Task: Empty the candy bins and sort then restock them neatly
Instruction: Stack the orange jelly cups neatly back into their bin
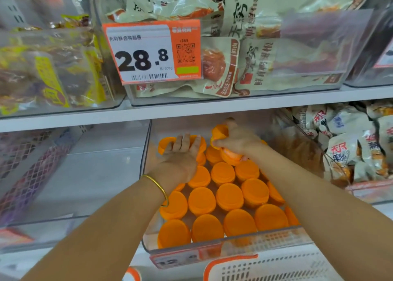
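At 6 o'clock a white basket (265,268) shows its rim. Just beyond it, the clear bin (234,243) holds rows of orange cups (229,195), lids up. They look light, stiff and smooth, so are likely best taken round the rim. Toward the bin's 12 o'clock, the left hand (180,159) lays near-straight fingers on one tipped over, while the right hand (236,140) curls round another. Farther up, a price tag (152,52) reads 28.8, 500g.

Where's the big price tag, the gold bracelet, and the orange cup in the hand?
price tag (146,53), head view: the white part by the big black numbers.
gold bracelet (157,184), head view: the band on the left wrist.
orange cup (220,132), head view: its side above the right hand (238,141).
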### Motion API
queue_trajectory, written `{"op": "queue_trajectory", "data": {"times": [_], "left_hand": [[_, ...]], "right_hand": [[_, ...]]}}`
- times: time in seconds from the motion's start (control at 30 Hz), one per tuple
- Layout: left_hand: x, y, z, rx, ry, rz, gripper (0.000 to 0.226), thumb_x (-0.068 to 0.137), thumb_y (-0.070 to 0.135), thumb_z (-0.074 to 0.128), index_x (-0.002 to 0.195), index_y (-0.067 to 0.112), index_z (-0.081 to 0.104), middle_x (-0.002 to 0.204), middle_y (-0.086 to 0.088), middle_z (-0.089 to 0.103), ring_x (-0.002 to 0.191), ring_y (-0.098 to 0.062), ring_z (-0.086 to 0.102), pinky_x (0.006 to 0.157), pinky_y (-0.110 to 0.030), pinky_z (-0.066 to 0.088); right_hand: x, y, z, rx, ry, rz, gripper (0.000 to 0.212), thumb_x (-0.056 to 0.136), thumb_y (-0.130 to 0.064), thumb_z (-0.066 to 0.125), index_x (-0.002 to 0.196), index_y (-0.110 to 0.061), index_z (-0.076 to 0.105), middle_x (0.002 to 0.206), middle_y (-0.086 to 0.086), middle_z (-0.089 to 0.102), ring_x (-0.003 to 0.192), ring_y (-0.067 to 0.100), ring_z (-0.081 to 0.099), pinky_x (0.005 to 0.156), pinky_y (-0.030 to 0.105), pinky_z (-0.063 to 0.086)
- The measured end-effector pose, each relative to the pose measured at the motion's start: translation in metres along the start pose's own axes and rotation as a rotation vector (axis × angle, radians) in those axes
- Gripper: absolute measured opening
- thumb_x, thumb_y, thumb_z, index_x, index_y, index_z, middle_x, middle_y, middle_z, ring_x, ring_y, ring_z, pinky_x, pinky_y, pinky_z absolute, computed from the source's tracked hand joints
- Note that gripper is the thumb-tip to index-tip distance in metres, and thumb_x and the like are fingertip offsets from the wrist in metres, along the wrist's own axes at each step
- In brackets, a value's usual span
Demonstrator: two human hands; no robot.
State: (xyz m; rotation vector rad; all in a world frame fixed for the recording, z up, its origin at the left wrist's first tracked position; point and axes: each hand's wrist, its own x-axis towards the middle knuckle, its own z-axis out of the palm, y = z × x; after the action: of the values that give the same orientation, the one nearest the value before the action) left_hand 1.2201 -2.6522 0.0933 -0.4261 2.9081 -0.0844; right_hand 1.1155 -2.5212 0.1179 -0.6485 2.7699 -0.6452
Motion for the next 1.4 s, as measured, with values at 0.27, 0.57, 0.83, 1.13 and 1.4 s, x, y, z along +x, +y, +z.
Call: {"op": "queue_trajectory", "data": {"times": [0.27,0.57,0.83,1.13,1.4], "left_hand": [[-0.003,0.008,-0.010,-0.051,0.145,0.046,0.062,0.103,0.040,0.023,0.149,0.025,-0.016,0.160,-0.006,-0.010,0.147,-0.024,-0.009,0.119,-0.045,0.003],[0.014,0.028,0.007,0.003,0.169,0.138,0.063,0.101,0.043,0.023,0.149,0.028,-0.015,0.159,-0.003,-0.013,0.147,-0.023,-0.011,0.118,-0.051,-0.001],[0.016,0.029,0.013,-0.014,0.203,0.125,0.062,0.101,0.046,0.022,0.150,0.030,-0.011,0.160,-0.002,-0.010,0.147,-0.022,-0.010,0.118,-0.050,-0.003],[0.018,0.030,0.017,-0.048,0.219,0.111,0.064,0.097,0.057,0.016,0.150,0.032,-0.009,0.160,0.001,-0.008,0.146,-0.021,-0.012,0.117,-0.049,-0.008],[0.019,0.032,0.019,-0.035,0.223,0.105,0.067,0.096,0.059,0.018,0.150,0.031,-0.009,0.160,0.001,-0.008,0.146,-0.022,-0.012,0.116,-0.050,-0.009]], "right_hand": [[-0.002,0.006,-0.011,0.038,-0.170,0.030,0.086,0.078,-0.050,0.070,0.147,-0.028,0.023,0.152,0.000,0.027,0.126,0.029,0.044,0.070,0.038,0.055],[-0.015,0.057,-0.024,1.530,-0.204,0.365,0.027,0.083,-0.023,0.071,0.106,-0.018,0.057,0.113,0.011,0.055,0.100,0.028,0.057,0.073,0.040,0.055],[0.006,0.057,0.003,0.662,0.362,0.032,0.051,0.077,-0.024,0.077,0.120,-0.011,0.052,0.107,0.001,0.051,0.099,0.017,0.051,0.081,0.029,0.042],[0.007,0.068,0.013,0.093,0.335,-0.266,0.031,0.076,-0.010,0.073,0.090,-0.016,0.046,0.095,0.004,0.056,0.088,0.026,0.054,0.078,0.040,0.045],[0.002,0.065,0.009,-0.132,0.244,-0.302,0.032,0.078,0.001,0.062,0.095,-0.016,0.040,0.112,0.008,0.051,0.104,0.030,0.046,0.081,0.037,0.039]]}}
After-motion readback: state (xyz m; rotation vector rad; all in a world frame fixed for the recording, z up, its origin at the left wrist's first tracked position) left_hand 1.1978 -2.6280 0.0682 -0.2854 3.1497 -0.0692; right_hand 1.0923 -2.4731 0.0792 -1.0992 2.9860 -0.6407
